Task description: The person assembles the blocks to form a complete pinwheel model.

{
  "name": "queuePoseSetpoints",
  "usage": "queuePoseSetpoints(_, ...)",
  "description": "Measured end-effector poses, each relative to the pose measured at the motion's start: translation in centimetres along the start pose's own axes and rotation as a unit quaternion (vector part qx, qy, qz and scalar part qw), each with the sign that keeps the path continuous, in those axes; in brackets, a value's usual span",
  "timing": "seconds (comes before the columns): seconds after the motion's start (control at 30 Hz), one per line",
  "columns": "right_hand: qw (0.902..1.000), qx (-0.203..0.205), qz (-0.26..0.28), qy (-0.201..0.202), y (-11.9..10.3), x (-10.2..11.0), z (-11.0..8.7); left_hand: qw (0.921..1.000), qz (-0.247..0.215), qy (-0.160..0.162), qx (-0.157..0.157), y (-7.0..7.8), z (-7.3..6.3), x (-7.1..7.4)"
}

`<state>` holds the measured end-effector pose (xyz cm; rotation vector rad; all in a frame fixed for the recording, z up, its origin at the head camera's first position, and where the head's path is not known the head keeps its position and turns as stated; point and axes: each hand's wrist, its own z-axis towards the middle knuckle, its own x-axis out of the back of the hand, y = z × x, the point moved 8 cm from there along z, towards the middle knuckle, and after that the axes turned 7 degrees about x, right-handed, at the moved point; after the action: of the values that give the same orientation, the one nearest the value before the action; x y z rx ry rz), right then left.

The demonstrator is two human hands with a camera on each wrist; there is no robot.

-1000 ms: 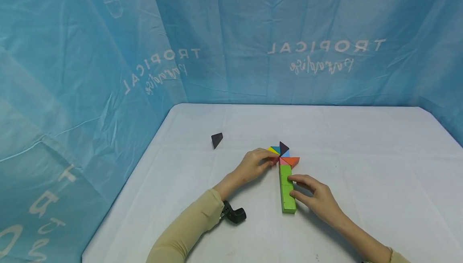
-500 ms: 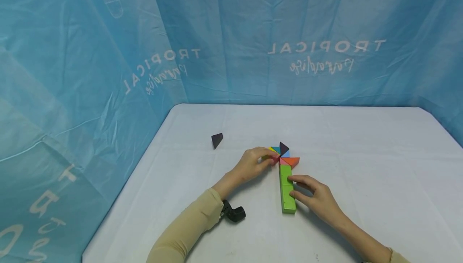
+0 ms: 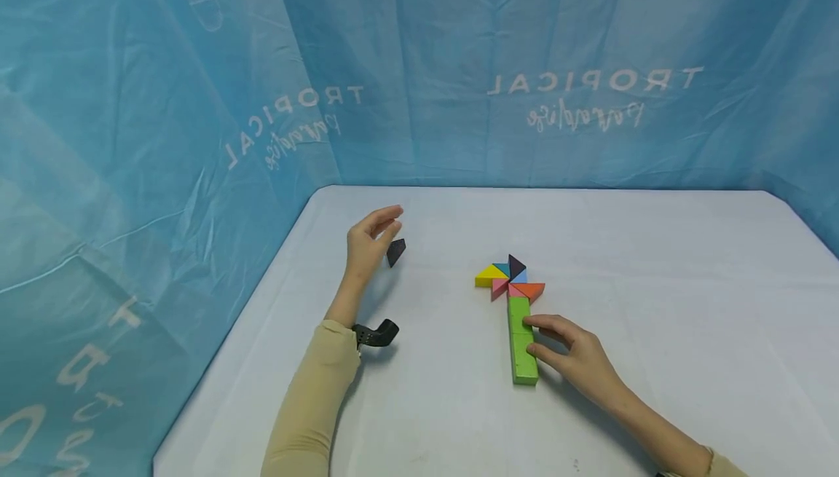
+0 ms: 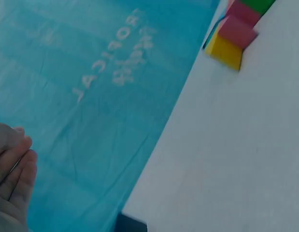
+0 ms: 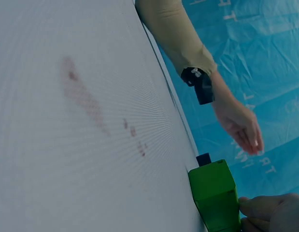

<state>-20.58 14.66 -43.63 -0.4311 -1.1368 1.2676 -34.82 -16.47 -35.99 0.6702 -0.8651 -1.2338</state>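
My left hand [image 3: 365, 247] is raised over the table beside a dark triangular block [image 3: 397, 253], its fingers loosely bent with nothing held. In the left wrist view its fingers [image 4: 19, 174] show against the blue curtain. My right hand [image 3: 583, 362] rests its fingertips along the right side of two green blocks [image 3: 523, 357] laid end to end. From the far end of that green column fans a pinwheel of triangular blocks: a yellow one [image 3: 489, 274], an orange one [image 3: 532, 290], a dark one [image 3: 515, 267], and teal, blue and pink ones.
A white cloth covers the table [image 3: 655, 258]. Blue printed curtains [image 3: 426, 84] stand behind it and along the left. A black wrist camera [image 3: 379, 333] juts out from the left sleeve.
My left hand has let go of the pink triangular block at the pinwheel and moved left and away to the loose dark block. My right hand stays at the green blocks.
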Motion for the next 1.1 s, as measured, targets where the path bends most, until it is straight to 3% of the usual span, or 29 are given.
queuePoseSetpoints(0.13,1.0,0.001,-0.001,-0.001,0.1,0.0,0.0,0.9982,-0.031,0.009,0.051,-1.5,-0.2,2.0)
queuePoseSetpoints(0.33,1.0,0.0,0.001,-0.004,0.3,-0.1,-0.1,0.994,-0.011,-0.016,0.108,-3.5,-1.5,3.2)
queuePoseSetpoints(0.5,1.0,0.004,0.003,-0.003,0.1,0.0,-0.1,0.9897,-0.005,-0.039,0.138,-4.9,-1.9,3.5)
queuePoseSetpoints(0.63,1.0,0.003,0.001,-0.002,0.0,0.0,0.0,0.9807,0.028,-0.089,0.172,-5.9,-2.2,2.9)
queuePoseSetpoints(0.77,1.0,0.001,-0.001,-0.002,0.1,0.0,-0.1,0.9722,0.083,-0.124,0.18,-7.6,-2.6,2.4)
queuePoseSetpoints(0.93,1.0,0.0,0.001,-0.002,0.2,0.0,-0.1,0.9652,0.147,-0.133,0.171,-9.4,-2.6,2.0)
queuePoseSetpoints(1.1,1.0,0.004,-0.006,-0.001,0.1,0.1,0.0,0.9578,0.19,-0.133,0.17,-9.2,-2.6,1.7)
